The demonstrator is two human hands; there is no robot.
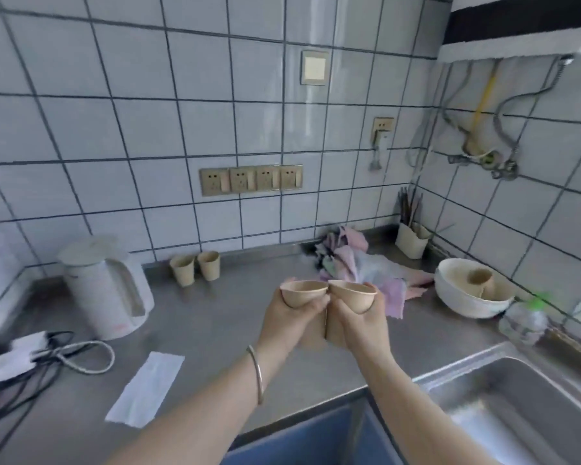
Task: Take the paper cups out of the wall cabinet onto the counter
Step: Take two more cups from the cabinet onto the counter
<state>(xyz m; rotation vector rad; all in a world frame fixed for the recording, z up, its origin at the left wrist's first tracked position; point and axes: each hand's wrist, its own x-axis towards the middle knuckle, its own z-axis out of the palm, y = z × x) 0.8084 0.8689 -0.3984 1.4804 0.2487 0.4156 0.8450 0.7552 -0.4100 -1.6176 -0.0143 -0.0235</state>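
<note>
Each of my hands grips one tan paper cup above the steel counter. My left hand wraps a cup, and my right hand wraps another cup. The two cups touch side by side, rims up and tilted slightly toward each other. Two more paper cups stand upright on the counter near the back wall. The wall cabinet shows only as a white edge at the top right; its inside is hidden.
A white kettle stands at the left with cords and a paper sheet nearby. Crumpled cloth, a chopstick holder, a white bowl and a plastic bottle lie at the right. A sink fills the lower right.
</note>
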